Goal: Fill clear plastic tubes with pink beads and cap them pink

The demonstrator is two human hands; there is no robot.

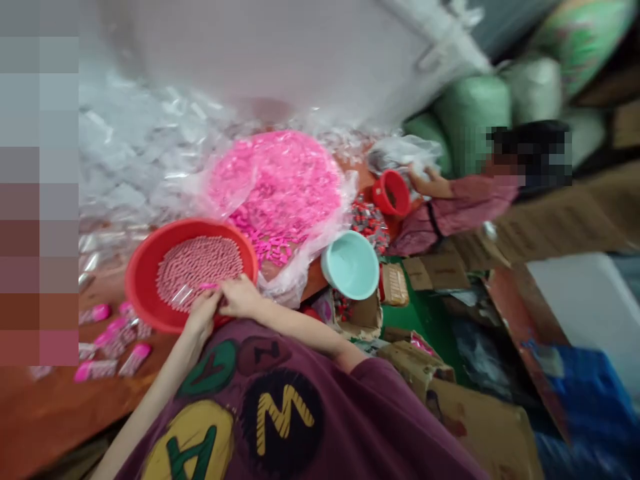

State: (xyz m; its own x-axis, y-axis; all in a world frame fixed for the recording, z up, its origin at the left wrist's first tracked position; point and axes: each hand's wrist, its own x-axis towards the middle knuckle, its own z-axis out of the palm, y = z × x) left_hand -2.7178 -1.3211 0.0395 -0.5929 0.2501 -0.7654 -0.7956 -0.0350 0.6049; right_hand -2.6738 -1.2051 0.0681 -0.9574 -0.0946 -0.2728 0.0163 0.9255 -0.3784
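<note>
Beyond the brown table (50,413) with its red basin (141,280) lie green sacks (470,107).

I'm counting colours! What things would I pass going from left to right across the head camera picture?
Pink packets on the table → big red bowl → heap of pink pieces → pale green bowl → small red tub → another person's sleeve → blue crate.

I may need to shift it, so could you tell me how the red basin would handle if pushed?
The red basin probably slides rather than tips: it is wide, shallow and sits on the table. Filled with small pink pieces, it may flex if lifted by one rim.
</note>
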